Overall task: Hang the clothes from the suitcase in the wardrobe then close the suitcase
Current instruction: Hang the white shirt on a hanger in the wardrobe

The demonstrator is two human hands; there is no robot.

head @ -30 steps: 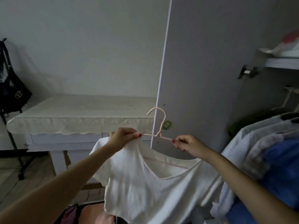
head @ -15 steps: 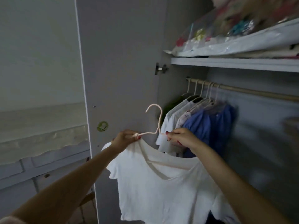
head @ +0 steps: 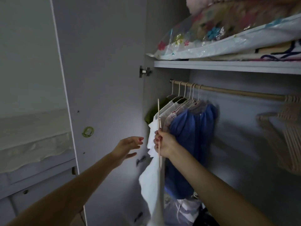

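My right hand (head: 163, 145) grips a pale pink hanger (head: 158, 118), seen edge-on, with a white T-shirt (head: 151, 181) hanging from it below the hand. The hanger's hook points up, below and left of the wooden wardrobe rail (head: 236, 92). My left hand (head: 128, 146) floats free to the left of the shirt, fingers spread, holding nothing. Several garments hang on the rail's left end, the nearest a blue one (head: 193, 136). The suitcase is out of view.
The open wardrobe door (head: 104, 79) stands just left of my hands. A shelf (head: 228, 66) above the rail carries bagged bedding (head: 228, 35). Empty hangers (head: 286, 126) cluster at the rail's right end. A cloth-covered table (head: 32, 144) is at far left.
My left hand has let go of the hanger and shirt and drawn back to the left. My right hand has turned the hanger edge-on and carried it toward the hanging clothes.
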